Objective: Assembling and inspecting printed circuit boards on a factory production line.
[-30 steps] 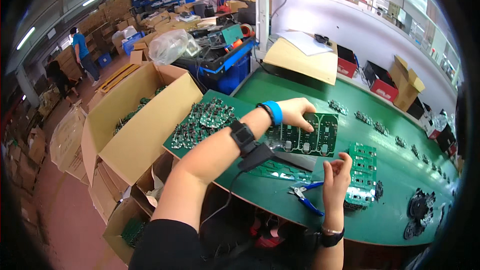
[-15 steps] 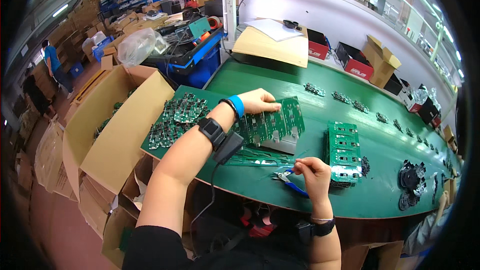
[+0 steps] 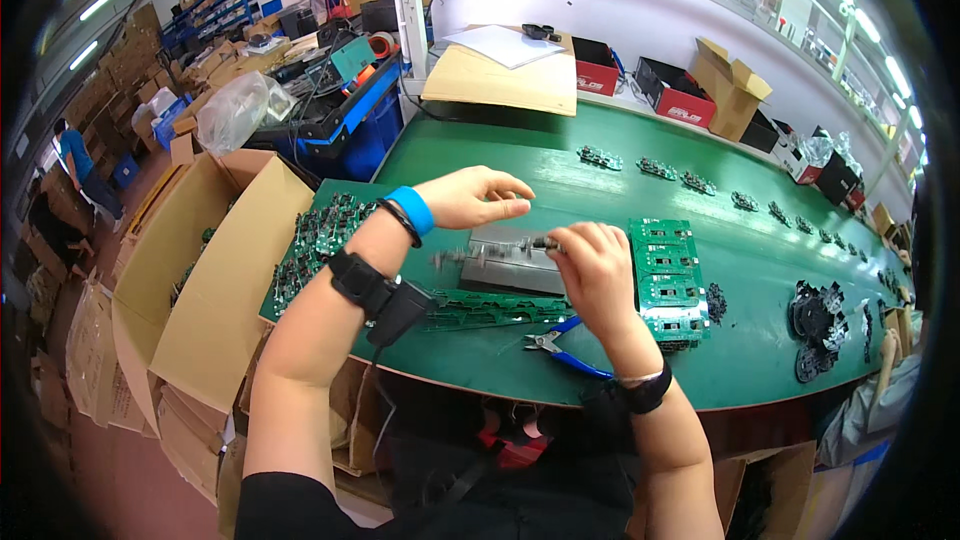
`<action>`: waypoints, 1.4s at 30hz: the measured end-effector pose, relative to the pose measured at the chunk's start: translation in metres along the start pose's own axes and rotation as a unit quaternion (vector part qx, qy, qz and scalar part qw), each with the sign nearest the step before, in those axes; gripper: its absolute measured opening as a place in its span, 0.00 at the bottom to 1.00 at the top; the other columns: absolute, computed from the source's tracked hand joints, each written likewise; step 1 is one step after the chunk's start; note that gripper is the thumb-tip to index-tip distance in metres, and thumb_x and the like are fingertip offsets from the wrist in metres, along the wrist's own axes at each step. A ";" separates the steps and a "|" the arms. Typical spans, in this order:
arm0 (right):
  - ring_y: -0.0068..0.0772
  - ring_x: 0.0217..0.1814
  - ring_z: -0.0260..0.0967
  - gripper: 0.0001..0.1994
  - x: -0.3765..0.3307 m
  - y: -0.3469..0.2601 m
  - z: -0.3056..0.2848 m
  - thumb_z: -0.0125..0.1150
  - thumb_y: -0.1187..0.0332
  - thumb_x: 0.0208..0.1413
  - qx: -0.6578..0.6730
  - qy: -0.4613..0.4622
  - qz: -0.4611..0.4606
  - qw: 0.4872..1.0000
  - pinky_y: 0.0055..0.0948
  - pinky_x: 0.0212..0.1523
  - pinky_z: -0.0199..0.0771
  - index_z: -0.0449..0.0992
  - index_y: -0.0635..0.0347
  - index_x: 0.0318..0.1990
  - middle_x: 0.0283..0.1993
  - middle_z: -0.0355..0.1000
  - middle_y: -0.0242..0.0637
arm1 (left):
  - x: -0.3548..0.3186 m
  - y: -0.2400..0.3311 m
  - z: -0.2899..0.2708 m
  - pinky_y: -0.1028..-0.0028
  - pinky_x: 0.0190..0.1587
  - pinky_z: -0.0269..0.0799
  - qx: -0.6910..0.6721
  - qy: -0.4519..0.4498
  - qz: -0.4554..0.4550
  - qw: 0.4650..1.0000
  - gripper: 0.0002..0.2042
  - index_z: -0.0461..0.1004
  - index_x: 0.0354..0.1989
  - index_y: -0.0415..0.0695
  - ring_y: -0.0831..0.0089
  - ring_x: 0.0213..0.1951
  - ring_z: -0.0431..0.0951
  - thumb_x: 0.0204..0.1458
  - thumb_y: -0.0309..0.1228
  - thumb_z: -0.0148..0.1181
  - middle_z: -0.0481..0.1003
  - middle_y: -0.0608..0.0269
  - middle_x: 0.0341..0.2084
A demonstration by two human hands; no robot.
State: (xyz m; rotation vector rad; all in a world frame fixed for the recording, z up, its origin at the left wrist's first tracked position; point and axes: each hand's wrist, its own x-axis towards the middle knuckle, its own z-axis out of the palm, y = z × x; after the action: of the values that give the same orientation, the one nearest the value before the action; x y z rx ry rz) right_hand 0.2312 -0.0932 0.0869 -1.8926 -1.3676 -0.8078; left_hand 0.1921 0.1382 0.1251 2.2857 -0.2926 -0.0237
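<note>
My right hand (image 3: pixel 597 265) pinches one end of a circuit board panel (image 3: pixel 490 253), seen nearly edge-on and slightly blurred. The panel is held over a grey metal block (image 3: pixel 515 278) on the green bench. Above the panel's other end, my left hand (image 3: pixel 475 200) has its fingers stretched out and nothing in them. Thin green board strips (image 3: pixel 490 310) lie in front of the block. Blue-handled cutting pliers (image 3: pixel 570 350) rest with jaws apart near my right wrist. A stack of green board panels (image 3: pixel 668 285) stands right of that hand.
Many loose small boards (image 3: pixel 305 250) are heaped beyond my left forearm, beside a large open cardboard box (image 3: pixel 225 300). Small board clusters (image 3: pixel 600 157) line the bench's far side. Black parts (image 3: pixel 818 325) lie at right, near another person's arm (image 3: pixel 880 385).
The panel has passed from my left hand to my right and turned edge-on. My left hand has opened. My right hand has moved up from the thin strips, and the view has shifted.
</note>
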 end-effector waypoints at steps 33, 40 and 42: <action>0.52 0.45 0.67 0.09 0.032 0.081 0.083 0.64 0.70 0.45 0.110 -0.071 0.296 0.946 0.41 0.46 0.68 0.76 0.64 0.34 0.37 0.70 0.48 | 0.070 -0.098 -0.010 0.79 0.21 0.56 -0.007 0.073 -0.071 0.995 0.15 0.75 0.35 0.42 0.84 0.19 0.62 0.43 0.37 0.69 0.66 0.73 0.15; 0.42 0.35 0.65 0.08 0.019 0.021 0.019 0.63 0.76 0.43 0.270 -0.050 0.107 0.955 0.33 0.36 0.66 0.71 0.65 0.33 0.31 0.67 0.42 | 0.051 -0.088 -0.031 0.79 0.23 0.63 -0.144 0.234 -0.153 0.949 0.16 0.72 0.37 0.41 0.81 0.23 0.70 0.42 0.32 0.70 0.72 0.69 0.20; 0.44 0.38 0.67 0.09 0.004 0.010 0.002 0.64 0.73 0.45 0.307 -0.180 0.073 0.932 0.35 0.40 0.68 0.72 0.64 0.34 0.32 0.69 0.43 | 0.058 -0.086 -0.031 0.78 0.25 0.65 -0.169 0.267 -0.183 0.931 0.18 0.71 0.38 0.41 0.79 0.25 0.72 0.41 0.31 0.71 0.73 0.67 0.22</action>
State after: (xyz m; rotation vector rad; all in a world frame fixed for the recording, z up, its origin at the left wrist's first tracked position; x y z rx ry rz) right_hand 0.2424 -0.0919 0.0867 -1.6426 -1.4501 0.0666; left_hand 0.2689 0.2034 0.0871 1.8824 0.3955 0.3291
